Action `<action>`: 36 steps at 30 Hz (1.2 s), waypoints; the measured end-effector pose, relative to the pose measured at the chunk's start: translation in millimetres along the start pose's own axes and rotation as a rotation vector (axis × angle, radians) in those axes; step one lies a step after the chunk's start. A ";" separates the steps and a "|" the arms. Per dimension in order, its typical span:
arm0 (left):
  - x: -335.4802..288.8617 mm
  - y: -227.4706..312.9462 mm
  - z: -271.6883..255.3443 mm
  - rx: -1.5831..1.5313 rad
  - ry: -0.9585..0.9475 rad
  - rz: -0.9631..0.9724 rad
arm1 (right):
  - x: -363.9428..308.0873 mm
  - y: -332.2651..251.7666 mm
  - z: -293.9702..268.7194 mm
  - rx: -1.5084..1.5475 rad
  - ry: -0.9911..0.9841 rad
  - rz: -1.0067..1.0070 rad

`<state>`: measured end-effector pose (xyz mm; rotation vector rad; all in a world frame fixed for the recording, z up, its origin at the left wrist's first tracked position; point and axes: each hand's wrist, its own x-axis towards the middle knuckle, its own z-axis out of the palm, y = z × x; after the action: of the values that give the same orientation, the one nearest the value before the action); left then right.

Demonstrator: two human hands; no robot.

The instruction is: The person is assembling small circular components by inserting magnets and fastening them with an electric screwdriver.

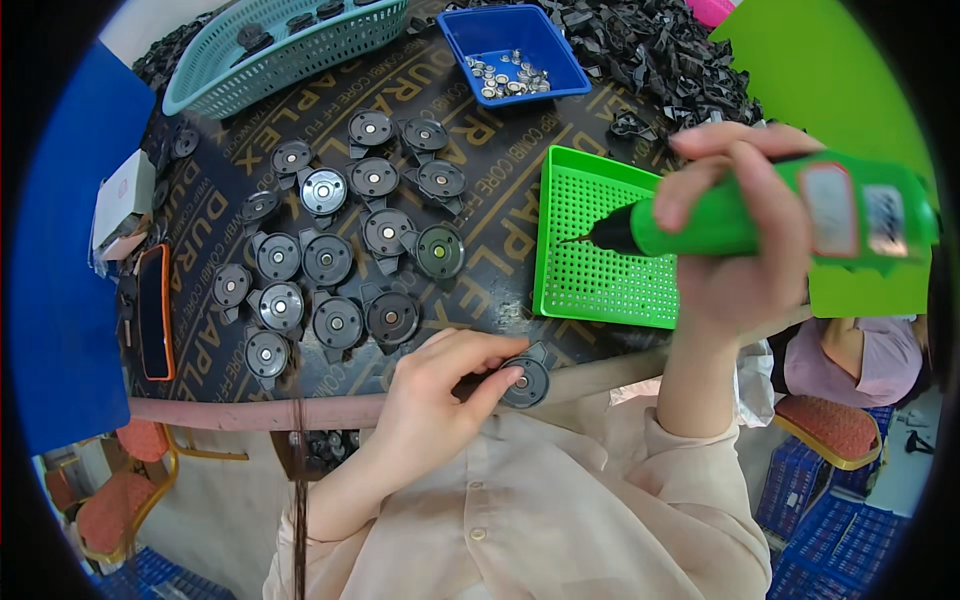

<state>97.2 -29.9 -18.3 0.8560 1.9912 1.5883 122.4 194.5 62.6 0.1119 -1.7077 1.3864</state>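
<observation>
My left hand (440,385) pinches a round black plastic part (527,382) with a metal centre and a side tab, at the table's near edge. In my right hand (745,210) is a green electric screwdriver (710,222), gripped round its body. Its thin bit points left, above a bright green perforated tray (600,285), apart from the part in my left hand. To the left of the tray, several like black round parts (326,258) lie spread on the dark printed table top, mostly with metal centres facing up.
A blue bin (515,55) with small metal pieces stands at the back, beside a pale teal basket (285,62) holding black parts. Loose black pieces (650,60) are heaped at back right. An orange-edged phone (155,312) and white box (124,207) lie left. Another person's sleeve (880,355) shows right.
</observation>
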 end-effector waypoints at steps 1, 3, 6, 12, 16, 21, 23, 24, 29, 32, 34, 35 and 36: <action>1.0 -4.8 0.6 0.083 -0.012 0.131 | -0.4 -7.3 -8.2 0.056 -0.025 -0.066; 1.9 -5.2 4.8 0.156 -0.041 0.271 | -5.1 -33.5 -16.6 0.203 -0.099 -0.106; -6.4 -10.1 8.1 0.339 -0.004 0.425 | -27.3 -62.9 -16.3 0.311 -0.265 -0.028; -14.2 -3.6 12.7 0.391 0.004 0.475 | -52.0 -75.3 -15.3 0.266 -0.253 0.011; -17.3 -18.1 18.2 0.489 0.026 0.582 | -56.7 -69.5 -14.3 0.266 -0.235 0.016; -17.5 -23.7 21.1 0.552 0.109 0.674 | -60.8 -70.1 -10.5 0.251 -0.234 0.083; -16.3 -24.6 21.1 0.563 0.105 0.687 | -62.2 -69.3 -8.7 0.231 -0.223 0.091; -16.3 -24.6 20.7 0.564 0.107 0.686 | -63.3 -69.8 -7.8 0.203 -0.228 0.126; -16.2 -25.8 20.9 0.582 0.108 0.703 | -61.6 -65.7 -6.2 0.217 -0.341 0.147; -17.1 -24.7 22.2 0.608 0.123 0.703 | -61.9 -64.0 -0.9 0.221 -0.365 0.122; -16.6 -24.5 22.3 0.613 0.128 0.710 | -59.7 -61.6 -1.0 0.200 -0.407 0.120; -16.3 -24.6 22.3 0.618 0.131 0.717 | -58.5 -62.1 -0.5 0.200 -0.408 0.118; -16.5 -25.9 21.8 0.620 0.135 0.718 | -56.6 -62.9 0.7 0.198 -0.398 0.094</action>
<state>118.9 -30.2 -49.1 1.9145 2.4851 1.3594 191.0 145.7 70.7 0.4492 -1.9099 1.6865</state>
